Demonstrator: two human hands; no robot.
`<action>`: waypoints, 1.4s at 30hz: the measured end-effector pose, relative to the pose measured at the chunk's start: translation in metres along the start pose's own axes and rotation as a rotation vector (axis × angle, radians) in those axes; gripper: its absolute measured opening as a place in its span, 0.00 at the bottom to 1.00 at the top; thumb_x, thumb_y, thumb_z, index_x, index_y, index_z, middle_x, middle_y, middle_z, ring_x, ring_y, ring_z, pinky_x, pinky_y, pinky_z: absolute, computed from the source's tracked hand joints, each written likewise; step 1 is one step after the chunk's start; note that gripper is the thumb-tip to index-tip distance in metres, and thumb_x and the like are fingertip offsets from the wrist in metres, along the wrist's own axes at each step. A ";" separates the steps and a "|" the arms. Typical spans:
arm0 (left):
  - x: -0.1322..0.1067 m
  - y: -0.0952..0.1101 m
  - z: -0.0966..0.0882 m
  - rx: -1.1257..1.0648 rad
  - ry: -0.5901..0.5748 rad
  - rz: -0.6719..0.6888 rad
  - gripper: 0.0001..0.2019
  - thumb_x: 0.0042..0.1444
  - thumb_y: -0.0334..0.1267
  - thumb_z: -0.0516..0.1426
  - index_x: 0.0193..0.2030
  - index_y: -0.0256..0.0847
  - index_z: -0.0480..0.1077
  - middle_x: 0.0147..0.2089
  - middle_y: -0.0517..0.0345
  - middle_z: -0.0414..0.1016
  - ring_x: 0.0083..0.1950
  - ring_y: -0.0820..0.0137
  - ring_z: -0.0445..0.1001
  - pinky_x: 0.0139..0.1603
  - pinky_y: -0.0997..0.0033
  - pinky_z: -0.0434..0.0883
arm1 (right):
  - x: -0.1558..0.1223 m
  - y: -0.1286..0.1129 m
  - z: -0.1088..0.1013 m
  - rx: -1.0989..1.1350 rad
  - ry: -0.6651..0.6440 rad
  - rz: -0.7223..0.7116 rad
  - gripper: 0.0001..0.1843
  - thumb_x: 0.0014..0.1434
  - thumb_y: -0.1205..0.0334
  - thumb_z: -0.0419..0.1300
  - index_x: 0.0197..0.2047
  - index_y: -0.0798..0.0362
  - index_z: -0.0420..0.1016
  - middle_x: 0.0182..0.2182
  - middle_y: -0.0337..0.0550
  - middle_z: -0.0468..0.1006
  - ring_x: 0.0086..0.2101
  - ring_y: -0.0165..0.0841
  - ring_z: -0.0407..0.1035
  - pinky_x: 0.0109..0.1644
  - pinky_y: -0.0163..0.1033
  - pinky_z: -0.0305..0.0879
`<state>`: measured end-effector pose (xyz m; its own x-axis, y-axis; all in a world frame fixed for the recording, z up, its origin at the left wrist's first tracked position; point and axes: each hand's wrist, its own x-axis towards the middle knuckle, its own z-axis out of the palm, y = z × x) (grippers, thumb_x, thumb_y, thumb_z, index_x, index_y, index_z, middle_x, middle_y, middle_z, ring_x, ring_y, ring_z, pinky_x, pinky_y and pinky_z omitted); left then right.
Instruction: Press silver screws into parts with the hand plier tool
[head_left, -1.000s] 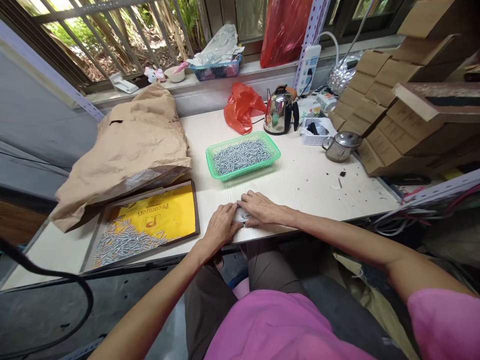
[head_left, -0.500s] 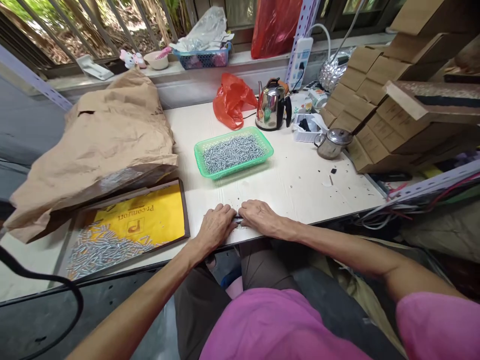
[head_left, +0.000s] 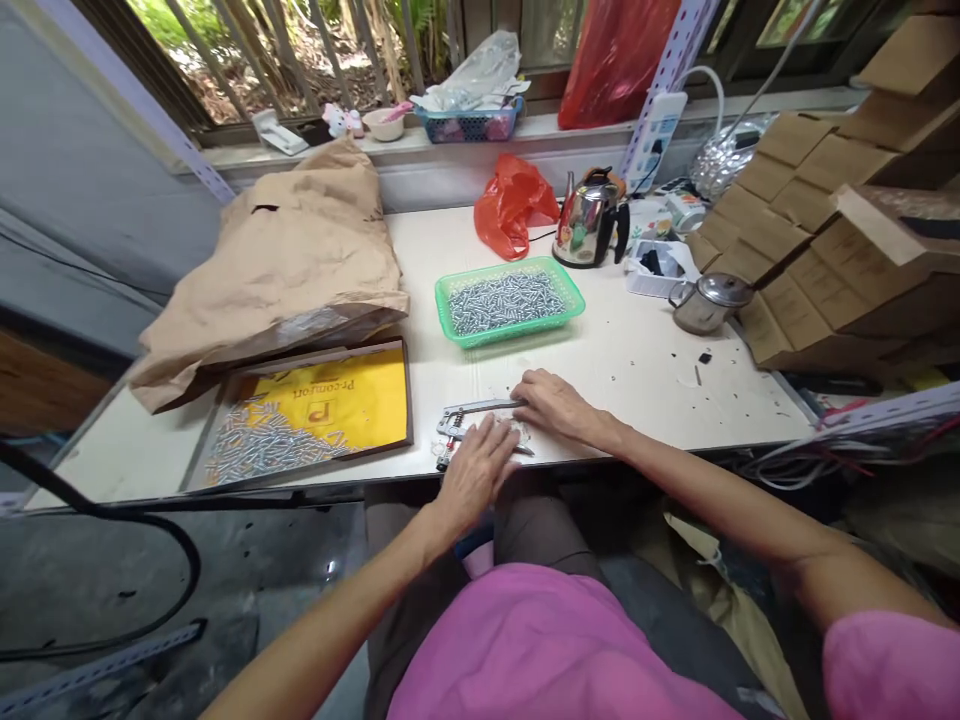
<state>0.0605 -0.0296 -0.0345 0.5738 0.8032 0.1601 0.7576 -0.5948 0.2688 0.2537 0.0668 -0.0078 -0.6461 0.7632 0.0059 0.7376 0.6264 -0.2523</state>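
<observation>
A silver two-armed metal hand tool with a small spring (head_left: 459, 416) lies near the table's front edge, its arms spread apart. Over its lower arm is my left hand (head_left: 480, 468), fingers stretched out and fairly straight, partly covering the tool. My right hand (head_left: 559, 405) has its fingers bent around the right end of the upper arm, so that end is hidden. Just beyond the hands stands a green plastic basket (head_left: 459, 340) full of small silver metal pins (head_left: 510, 302). More pins (head_left: 262, 445) lie in a shallow tray (head_left: 409, 400) lined with yellow printed material, left of my hands.
Brown paper (head_left: 300, 250) is heaped behind the tray. At the back are a red plastic bag (head_left: 514, 205), a steel kettle (head_left: 589, 222) and a white box (head_left: 656, 275). A lidded metal pot (head_left: 705, 305) stands before stacked cardboard boxes (head_left: 795, 220). Small dark scraps lie at right.
My left hand has opened and drawn away from my right, uncovering the metal tool that both hands hid before. The whole view has shifted, with the scene now farther right.
</observation>
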 end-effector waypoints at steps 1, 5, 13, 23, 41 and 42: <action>-0.003 0.005 0.001 -0.027 0.005 0.000 0.19 0.65 0.40 0.49 0.61 0.39 0.64 0.64 0.45 0.66 0.69 0.55 0.56 0.66 0.46 0.57 | 0.005 0.002 0.001 -0.029 0.014 0.028 0.11 0.65 0.60 0.55 0.41 0.56 0.76 0.40 0.49 0.74 0.42 0.37 0.65 0.44 0.39 0.54; -0.005 0.012 0.003 -0.089 0.028 -0.013 0.19 0.64 0.43 0.50 0.59 0.40 0.65 0.61 0.44 0.69 0.68 0.56 0.59 0.67 0.43 0.54 | 0.026 0.006 -0.006 -0.088 0.029 0.144 0.09 0.62 0.60 0.58 0.37 0.55 0.77 0.37 0.47 0.76 0.42 0.38 0.64 0.44 0.41 0.50; -0.025 0.026 0.003 -0.092 0.162 0.145 0.21 0.62 0.41 0.54 0.59 0.34 0.64 0.59 0.40 0.69 0.63 0.58 0.65 0.63 0.53 0.63 | 0.045 -0.069 -0.003 -0.069 -0.092 -0.473 0.08 0.62 0.62 0.57 0.37 0.51 0.78 0.38 0.48 0.72 0.42 0.38 0.59 0.39 0.39 0.50; -0.092 -0.085 -0.098 0.352 0.267 -0.523 0.12 0.62 0.33 0.50 0.43 0.39 0.75 0.38 0.49 0.74 0.43 0.61 0.68 0.43 0.63 0.69 | 0.059 -0.092 0.019 0.219 0.078 -0.543 0.09 0.64 0.67 0.51 0.37 0.56 0.72 0.34 0.47 0.73 0.36 0.35 0.63 0.41 0.39 0.58; -0.051 -0.100 -0.113 -0.382 0.144 -0.816 0.17 0.50 0.52 0.56 0.36 0.41 0.76 0.35 0.53 0.78 0.34 0.65 0.73 0.33 0.70 0.67 | -0.004 -0.049 -0.016 0.155 0.042 -0.085 0.12 0.66 0.57 0.54 0.45 0.55 0.73 0.39 0.46 0.72 0.37 0.32 0.68 0.40 0.35 0.62; -0.041 -0.084 -0.107 -0.525 0.089 -0.861 0.19 0.49 0.53 0.56 0.38 0.39 0.76 0.30 0.55 0.77 0.28 0.68 0.71 0.28 0.72 0.65 | -0.015 -0.054 -0.009 0.145 -0.003 -0.073 0.12 0.64 0.56 0.56 0.45 0.55 0.73 0.40 0.46 0.72 0.37 0.32 0.68 0.40 0.35 0.62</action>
<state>-0.0601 -0.0093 0.0375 -0.1450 0.9645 -0.2208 0.6582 0.2606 0.7063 0.2253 0.0235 0.0143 -0.6981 0.7155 0.0261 0.6525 0.6508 -0.3881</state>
